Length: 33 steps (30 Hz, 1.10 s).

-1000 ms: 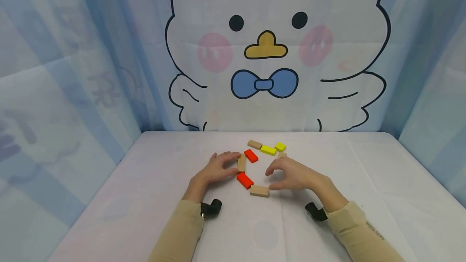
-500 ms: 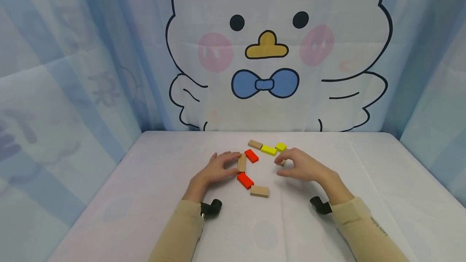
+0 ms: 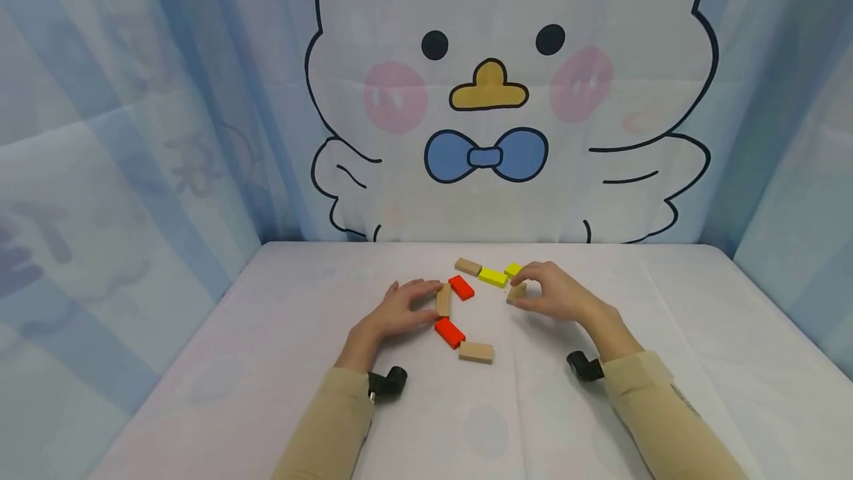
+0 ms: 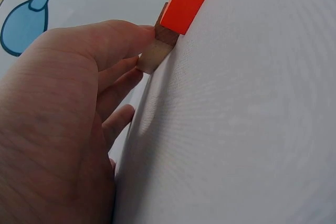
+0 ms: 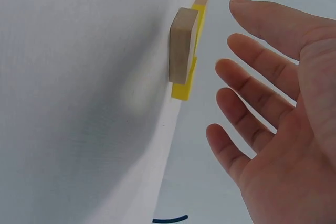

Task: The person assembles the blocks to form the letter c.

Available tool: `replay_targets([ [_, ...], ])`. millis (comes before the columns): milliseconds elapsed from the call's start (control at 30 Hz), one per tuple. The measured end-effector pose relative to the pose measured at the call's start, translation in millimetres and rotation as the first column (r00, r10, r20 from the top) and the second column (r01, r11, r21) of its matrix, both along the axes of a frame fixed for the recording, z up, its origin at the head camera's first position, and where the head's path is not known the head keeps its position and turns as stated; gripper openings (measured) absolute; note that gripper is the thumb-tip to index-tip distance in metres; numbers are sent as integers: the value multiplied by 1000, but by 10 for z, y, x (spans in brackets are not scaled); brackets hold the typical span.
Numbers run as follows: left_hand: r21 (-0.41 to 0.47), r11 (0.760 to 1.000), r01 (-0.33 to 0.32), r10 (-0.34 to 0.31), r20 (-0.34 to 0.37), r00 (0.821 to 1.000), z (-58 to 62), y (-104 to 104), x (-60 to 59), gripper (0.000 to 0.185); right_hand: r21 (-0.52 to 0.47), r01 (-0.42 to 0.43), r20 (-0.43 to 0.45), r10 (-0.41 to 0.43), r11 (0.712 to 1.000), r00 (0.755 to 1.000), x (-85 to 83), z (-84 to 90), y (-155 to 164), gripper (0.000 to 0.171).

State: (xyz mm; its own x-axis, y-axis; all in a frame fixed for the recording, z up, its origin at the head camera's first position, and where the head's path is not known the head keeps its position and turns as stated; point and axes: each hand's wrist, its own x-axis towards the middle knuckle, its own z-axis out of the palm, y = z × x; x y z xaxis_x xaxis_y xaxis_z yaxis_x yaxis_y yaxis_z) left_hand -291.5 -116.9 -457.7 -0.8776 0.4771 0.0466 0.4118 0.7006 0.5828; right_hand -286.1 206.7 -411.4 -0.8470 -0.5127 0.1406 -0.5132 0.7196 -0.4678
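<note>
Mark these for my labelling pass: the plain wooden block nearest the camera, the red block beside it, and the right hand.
plain wooden block point(image 3: 476, 352), head view, middle of its top face
red block point(image 3: 449, 332), head view, middle of its top face
right hand point(image 3: 556, 292), head view, back of the hand

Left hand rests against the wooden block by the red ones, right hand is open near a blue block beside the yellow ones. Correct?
Not quite. The block by the right hand is plain wood, not blue, as the right wrist view shows. The rest holds: it sits beside the yellow blocks, and the left hand rests against the wooden block by the red ones.
</note>
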Motion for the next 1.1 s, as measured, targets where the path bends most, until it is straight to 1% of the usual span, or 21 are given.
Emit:
replay_targets([
  [133, 1, 1000, -3, 3, 0, 1000, -1, 2, 6, 60, 22, 33, 30, -34, 999, 999, -31, -19, 15, 28],
  [467, -4, 1000, -6, 6, 1, 1000, 2, 10, 18, 59, 66, 49, 77, -54, 997, 996, -98, -46, 27, 33],
  [633, -6, 1000, -15, 15, 5, 1000, 7, 13, 20, 60, 100, 53, 81, -61, 994, 995, -120, -54, 0, 36],
  [700, -10, 1000, -16, 16, 8, 1000, 11, 16, 16, 60, 119, 66, 82, -76, 991, 994, -125, -57, -8, 36],
  [900, -5, 1000, -12, 12, 8, 1000, 7, 15, 11, 60, 158, 99, 110, -117, 983, 987, -92, -55, -26, 31],
  [1100, -12, 1000, -12, 12, 5, 1000, 9, 11, 15, 60, 157, 91, 124, -111, 983, 986, -28, -46, -19, 29],
])
